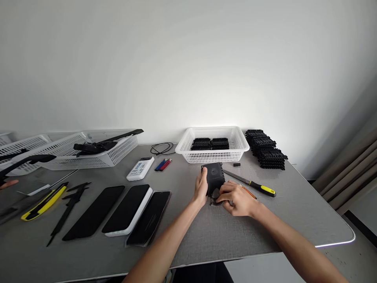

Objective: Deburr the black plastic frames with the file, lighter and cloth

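Observation:
My left hand (pixel 202 187) is closed on the left edge of a black plastic part (pixel 216 175), thumb on its face. The part is tilted up above the table, flat side toward me, with notched edges. At its lower right edge my right hand (pixel 235 197) has its fingers curled together by a thin dark loop-like bit. What those fingers pinch is hidden. A thin orange stick (pixel 249 192) shows just behind the right hand; I cannot tell whether it is held. A file with a yellow and black handle (pixel 263 189) lies beyond that hand.
A white basket (pixel 216 158) holds black parts; several stacks of them (pixel 271 158) stand at its right. Leftward lie lighters (pixel 163 164), a power bank (pixel 140 168), phones (pixel 94 212), calipers (pixel 70 208) and a yellow cutter (pixel 44 202). Another person's hand (pixel 9 184) shows at far left.

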`<action>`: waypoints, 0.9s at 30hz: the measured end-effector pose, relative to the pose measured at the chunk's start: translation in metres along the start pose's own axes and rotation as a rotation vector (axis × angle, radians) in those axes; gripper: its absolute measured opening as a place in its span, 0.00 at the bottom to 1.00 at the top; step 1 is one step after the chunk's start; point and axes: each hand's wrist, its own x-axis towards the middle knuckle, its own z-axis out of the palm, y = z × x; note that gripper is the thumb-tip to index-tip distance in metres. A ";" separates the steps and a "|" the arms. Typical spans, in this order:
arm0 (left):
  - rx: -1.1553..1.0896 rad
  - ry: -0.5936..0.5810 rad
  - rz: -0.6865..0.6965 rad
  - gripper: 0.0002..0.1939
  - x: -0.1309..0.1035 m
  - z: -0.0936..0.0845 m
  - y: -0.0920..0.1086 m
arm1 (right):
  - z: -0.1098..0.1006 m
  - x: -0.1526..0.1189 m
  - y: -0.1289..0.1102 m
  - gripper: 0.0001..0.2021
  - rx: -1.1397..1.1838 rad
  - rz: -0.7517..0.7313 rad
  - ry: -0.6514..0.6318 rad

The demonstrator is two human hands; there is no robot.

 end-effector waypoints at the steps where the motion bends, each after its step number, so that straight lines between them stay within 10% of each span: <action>1: -0.001 0.007 0.009 0.22 0.000 0.000 0.001 | 0.001 -0.001 0.001 0.18 0.003 0.039 0.065; 7: -0.031 0.054 -0.003 0.20 0.004 -0.005 0.013 | 0.008 -0.003 0.014 0.22 0.004 0.352 0.411; 16: -0.087 -0.065 -0.153 0.37 -0.003 -0.002 0.020 | 0.021 -0.003 0.028 0.22 -0.023 0.441 0.475; 27: 0.058 -0.312 -0.360 0.16 -0.002 -0.008 0.025 | 0.006 -0.003 0.039 0.20 0.030 0.572 0.694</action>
